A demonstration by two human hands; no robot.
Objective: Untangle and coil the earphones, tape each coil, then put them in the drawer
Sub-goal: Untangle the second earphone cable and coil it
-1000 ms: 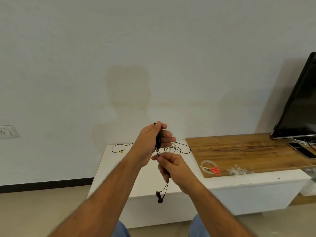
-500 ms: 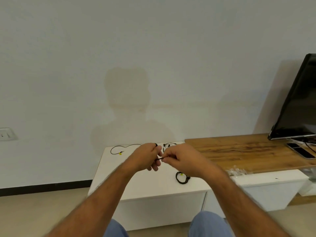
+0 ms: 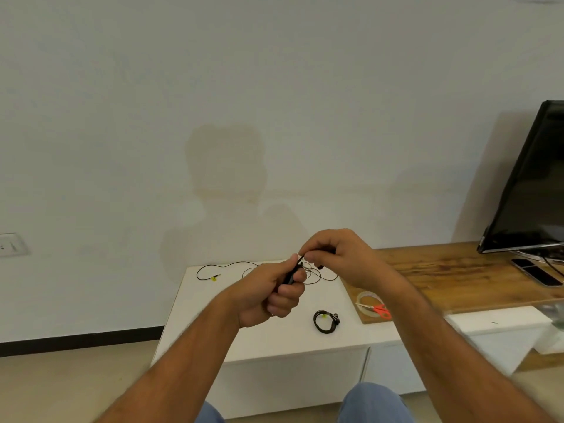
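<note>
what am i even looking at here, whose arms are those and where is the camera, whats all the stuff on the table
There is no machine here. The camera sits on a person's head, looking forward and down, so the arms are their own. The left hand grips a black earphone bundle, and the right hand pinches its wire. On the white cabinet lie a finished earphone coil and a loose tangled wire. On the wooden board lie a tape roll and red scissors. A television stands on the right.
</note>
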